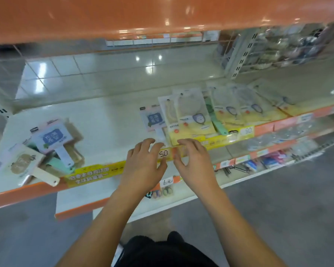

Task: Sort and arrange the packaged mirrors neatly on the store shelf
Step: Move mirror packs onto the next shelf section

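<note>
Head cam: both hands hover at the shelf (108, 120) front edge, left hand (143, 162) & right hand (191, 160) just beside each other w/ fingers loosely spread, gripping nothing, over the price strip (96, 174) near a "5.0" tag (163, 153). Packaged mirrors sit in two groups: a loose pile (46, 149) at the shelf's left front, some handles overhanging, & an overlapping row of yellow-card packs (210, 116) right of centre, w/ a blue-label mirror (154, 120) at its left end.

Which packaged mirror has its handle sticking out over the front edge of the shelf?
The beige mirror at the far left of the shelf; its cream handle overhangs the orange edge.
</note>
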A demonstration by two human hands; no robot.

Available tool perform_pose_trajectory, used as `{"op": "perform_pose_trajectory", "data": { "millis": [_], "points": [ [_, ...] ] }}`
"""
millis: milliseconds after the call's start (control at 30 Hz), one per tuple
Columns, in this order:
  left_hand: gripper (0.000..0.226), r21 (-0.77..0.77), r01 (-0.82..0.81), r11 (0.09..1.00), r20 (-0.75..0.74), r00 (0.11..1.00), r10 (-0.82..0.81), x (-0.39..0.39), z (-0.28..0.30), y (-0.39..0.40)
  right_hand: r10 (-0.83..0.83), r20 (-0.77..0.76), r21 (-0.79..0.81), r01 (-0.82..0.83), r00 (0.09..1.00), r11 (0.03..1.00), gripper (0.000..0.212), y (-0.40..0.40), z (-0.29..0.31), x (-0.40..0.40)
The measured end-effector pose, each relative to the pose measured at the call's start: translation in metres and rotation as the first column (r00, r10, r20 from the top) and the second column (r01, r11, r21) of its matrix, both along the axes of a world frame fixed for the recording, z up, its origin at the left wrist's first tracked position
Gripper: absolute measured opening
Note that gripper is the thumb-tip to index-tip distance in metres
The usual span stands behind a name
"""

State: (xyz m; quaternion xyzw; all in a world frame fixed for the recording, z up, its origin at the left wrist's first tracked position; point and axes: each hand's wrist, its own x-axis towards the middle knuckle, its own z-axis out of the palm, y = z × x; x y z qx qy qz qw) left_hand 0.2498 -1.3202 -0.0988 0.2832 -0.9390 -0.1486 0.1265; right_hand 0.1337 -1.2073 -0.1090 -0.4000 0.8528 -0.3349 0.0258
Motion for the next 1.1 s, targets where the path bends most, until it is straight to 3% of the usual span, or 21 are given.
{"op": "perform_pose_trajectory", "data": {
  "millis": [400,1100],
  "points": [
    [0.046,0.003,0.076,0.997,0.06,0.995,-0.076,-0.062,-0.001,0.062,-0.084,0.07,0.025,0.082,0.994,0.996,0.044,0.071,-0.007,-0.058],
    [0.045,0.012,0.225,0.974,-0.019,0.974,-0.225,-0.148,0.008,0.007,-0.24,-0.012,0.082,0.24,0.971,0.967,0.043,0.033,0.004,-0.118]
  ]
}}
